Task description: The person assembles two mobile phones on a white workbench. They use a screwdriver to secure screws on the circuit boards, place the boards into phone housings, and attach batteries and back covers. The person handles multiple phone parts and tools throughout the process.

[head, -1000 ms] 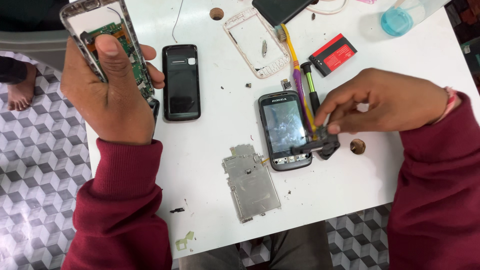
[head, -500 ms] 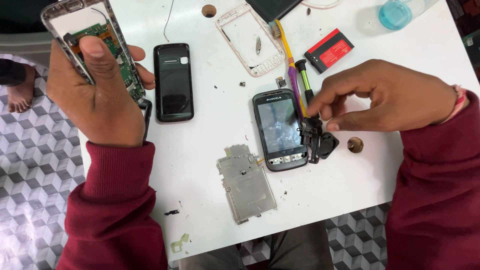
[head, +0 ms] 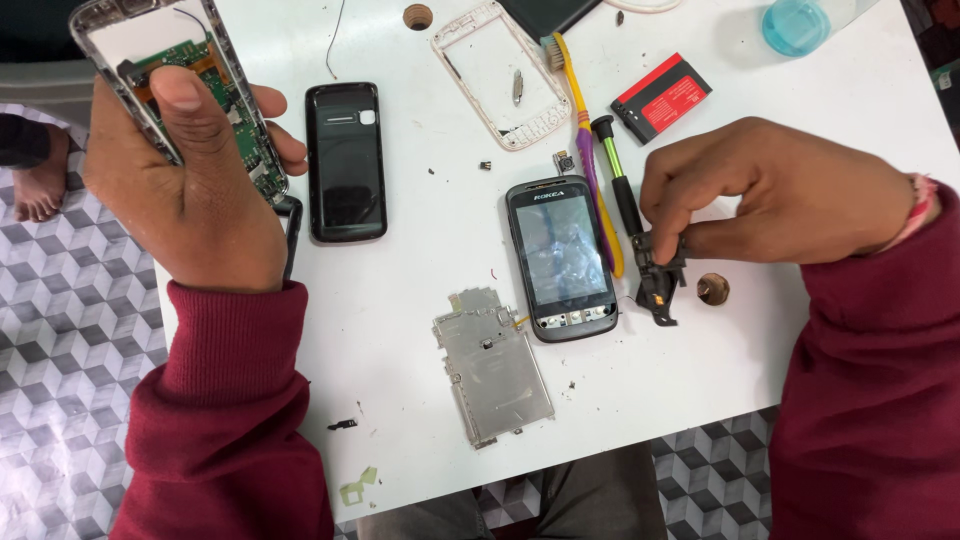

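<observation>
Two hands busy: left hand [head: 190, 180] clenched round an opened phone frame with green circuit board [head: 175, 95], raised over the worktop [head: 420, 400] edge at 10 o'clock; right hand [head: 790, 195] pinching a small black part [head: 660, 275] at 3 o'clock of the grey touchscreen phone [head: 560, 258]. Risk: pinch is on fingertips only, so the part could slip among loose screws. Frame hangs near the edge; a loosened grip drops it to the floor.

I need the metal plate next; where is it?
In the head view, the metal plate lies near the table's front edge, just left of the grey phone.
</observation>
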